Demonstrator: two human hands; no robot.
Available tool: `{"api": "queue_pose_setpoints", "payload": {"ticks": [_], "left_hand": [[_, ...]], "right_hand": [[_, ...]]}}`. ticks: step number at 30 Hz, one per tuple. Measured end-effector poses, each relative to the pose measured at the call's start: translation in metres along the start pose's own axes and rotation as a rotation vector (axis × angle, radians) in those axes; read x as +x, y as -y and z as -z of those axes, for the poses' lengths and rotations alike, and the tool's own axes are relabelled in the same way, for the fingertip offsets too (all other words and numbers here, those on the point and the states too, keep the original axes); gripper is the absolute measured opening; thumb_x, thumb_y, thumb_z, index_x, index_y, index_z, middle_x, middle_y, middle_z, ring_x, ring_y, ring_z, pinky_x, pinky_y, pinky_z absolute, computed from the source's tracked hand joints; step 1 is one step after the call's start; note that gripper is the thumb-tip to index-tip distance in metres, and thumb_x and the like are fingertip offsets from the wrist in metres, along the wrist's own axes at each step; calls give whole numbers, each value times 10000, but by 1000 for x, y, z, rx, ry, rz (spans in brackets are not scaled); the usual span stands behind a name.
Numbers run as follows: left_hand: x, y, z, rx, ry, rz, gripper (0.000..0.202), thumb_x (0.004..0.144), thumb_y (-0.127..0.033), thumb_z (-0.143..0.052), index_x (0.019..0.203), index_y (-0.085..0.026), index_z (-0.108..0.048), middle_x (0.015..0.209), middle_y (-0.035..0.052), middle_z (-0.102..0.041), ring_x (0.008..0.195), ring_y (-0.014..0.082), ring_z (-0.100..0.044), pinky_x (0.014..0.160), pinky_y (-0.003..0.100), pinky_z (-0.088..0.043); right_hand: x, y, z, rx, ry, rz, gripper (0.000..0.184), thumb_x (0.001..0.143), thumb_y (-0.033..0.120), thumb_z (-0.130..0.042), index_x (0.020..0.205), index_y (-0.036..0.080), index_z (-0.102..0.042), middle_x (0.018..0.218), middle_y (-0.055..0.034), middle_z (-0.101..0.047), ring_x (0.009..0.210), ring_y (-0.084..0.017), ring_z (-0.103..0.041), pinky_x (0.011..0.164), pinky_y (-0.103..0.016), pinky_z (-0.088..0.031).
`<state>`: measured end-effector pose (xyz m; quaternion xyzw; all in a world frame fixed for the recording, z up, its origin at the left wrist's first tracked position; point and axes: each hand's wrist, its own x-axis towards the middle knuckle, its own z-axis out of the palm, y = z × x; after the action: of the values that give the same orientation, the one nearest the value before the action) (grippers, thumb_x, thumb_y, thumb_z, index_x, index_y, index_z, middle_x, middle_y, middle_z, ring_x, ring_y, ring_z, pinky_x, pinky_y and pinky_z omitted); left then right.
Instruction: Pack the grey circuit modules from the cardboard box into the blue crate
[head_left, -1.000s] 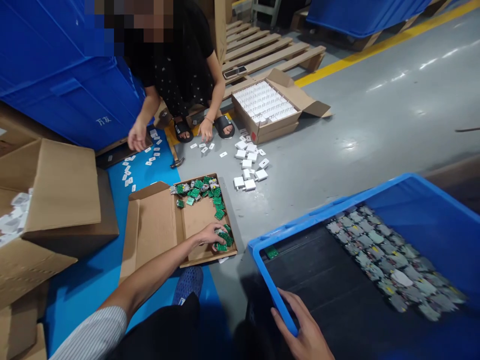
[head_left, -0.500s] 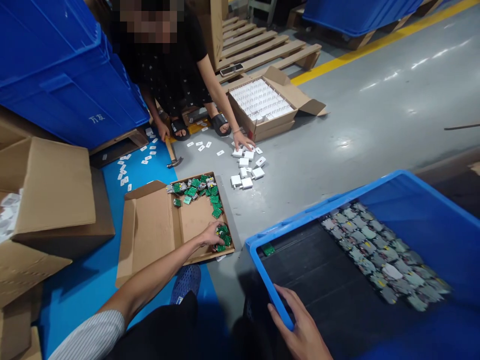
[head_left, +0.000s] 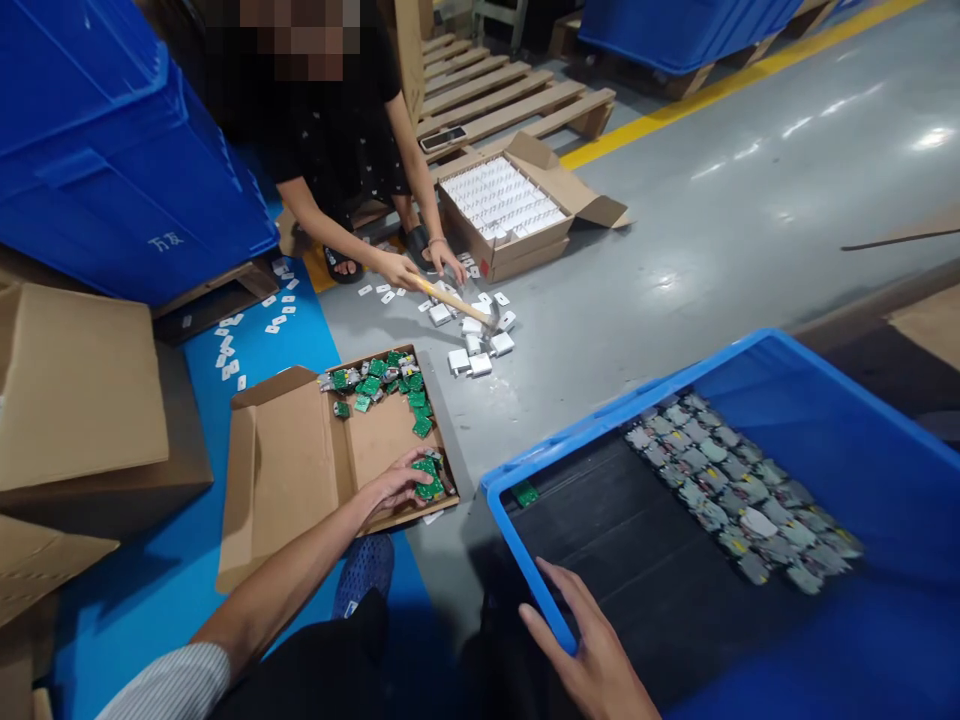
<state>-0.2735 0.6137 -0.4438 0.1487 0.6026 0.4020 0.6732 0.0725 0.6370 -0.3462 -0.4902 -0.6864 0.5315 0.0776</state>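
My left hand [head_left: 394, 485] reaches into a shallow cardboard box [head_left: 300, 470] on the floor, its fingers curled around a clump of small green circuit boards [head_left: 430, 482] in the near right corner. More green boards [head_left: 379, 385] lie heaped along the box's far side. My right hand [head_left: 589, 650] grips the near rim of a big blue plastic crate [head_left: 525, 545]. Inside the crate, many grey-green boards [head_left: 739, 490] are piled toward the right, and a single green board [head_left: 525, 493] lies by the near left corner.
A person squats opposite, swinging a hammer [head_left: 457, 300] over white adapter shells [head_left: 472, 345] on the floor. Behind them stands an open carton of white parts [head_left: 506, 200] and a wooden pallet [head_left: 510, 95]. Blue crates [head_left: 112, 160] and cardboard boxes [head_left: 82, 400] stand at left.
My left hand has closed tighter on the green boards in the box corner. The person opposite picked up the hammer and now swings it over the white shells. My right hand stays on the crate rim.
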Motion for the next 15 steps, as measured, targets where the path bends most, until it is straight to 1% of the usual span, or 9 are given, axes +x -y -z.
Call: {"api": "queue_pose_setpoints", "payload": {"ticks": [2, 3, 5, 7, 9, 11, 12, 13, 15], "left_hand": [[-11, -7, -2, -34, 6, -25, 720, 632, -429, -800, 1243, -262, -458, 928, 17, -610, 644, 140, -641, 489, 216, -512], [-18, -14, -5, -47, 17, -49, 718, 649, -451, -797, 1255, -268, -458, 931, 21, -615, 666, 150, -650, 496, 216, -510], [-33, -36, -15, -57, 59, -132, 720, 677, -475, -806, 1281, -282, -463, 984, 38, -635, 763, 194, -685, 551, 251, -546], [-48, -67, -34, 3, 141, -263, 704, 707, -448, -828, 1297, -293, -476, 1092, 54, -643, 922, 253, -702, 700, 337, -601], [-63, -100, -65, 208, 248, -414, 623, 747, -377, -836, 1276, -285, -520, 1230, 73, -618, 1083, 290, -668, 882, 415, -588], [-74, -126, -104, 498, 314, -581, 545, 787, -328, -820, 1273, -282, -578, 1370, 88, -558, 1263, 311, -570, 1046, 445, -508], [-78, -135, -125, 627, 369, -646, 556, 798, -319, -812, 1307, -292, -589, 1447, 90, -508, 1345, 320, -502, 1113, 455, -453], [-80, -140, -145, 733, 433, -695, 587, 811, -316, -799, 1357, -305, -580, 1518, 86, -449, 1408, 324, -435, 1161, 460, -401], [-79, -141, -179, 867, 595, -724, 683, 841, -316, -760, 1472, -321, -500, 1620, 74, -329, 1471, 328, -351, 1199, 469, -349]], "right_hand": [[-1, 9, 1, 42, -93, 19, 530, 872, 525, -648, 1331, 261, -619, 1371, -103, -589, 1287, -292, -564, 1100, -420, -491], [0, 17, 1, 79, -145, 33, 524, 868, 521, -659, 1323, 264, -626, 1386, -105, -577, 1300, -298, -550, 1113, -436, -477], [3, 38, 0, 217, -213, 66, 501, 868, 516, -674, 1301, 267, -641, 1400, -112, -563, 1284, -303, -554, 1104, -456, -479], [11, 62, 0, 460, -204, 93, 517, 867, 536, -684, 1307, 270, -632, 1401, -120, -564, 1242, -299, -580, 1042, -454, -524], [21, 82, 3, 788, -143, 103, 592, 857, 606, -676, 1339, 271, -603, 1399, -127, -571, 1240, -305, -579, 969, -456, -559], [29, 93, 11, 1092, -100, 86, 681, 838, 707, -631, 1359, 271, -583, 1413, -128, -569, 1265, -317, -560, 923, -459, -572], [31, 94, 16, 1202, -99, 66, 710, 827, 731, -622, 1370, 275, -572, 1420, -123, -570, 1273, -318, -554, 918, -458, -571], [32, 91, 21, 1276, -114, 36, 714, 820, 722, -637, 1378, 281, -562, 1415, -115, -579, 1266, -312, -559, 916, -447, -568], [29, 76, 33, 1338, -183, -49, 661, 809, 623, -710, 1362, 291, -566, 1341, -93, -635, 1189, -281, -610, 884, -401, -570]]}}
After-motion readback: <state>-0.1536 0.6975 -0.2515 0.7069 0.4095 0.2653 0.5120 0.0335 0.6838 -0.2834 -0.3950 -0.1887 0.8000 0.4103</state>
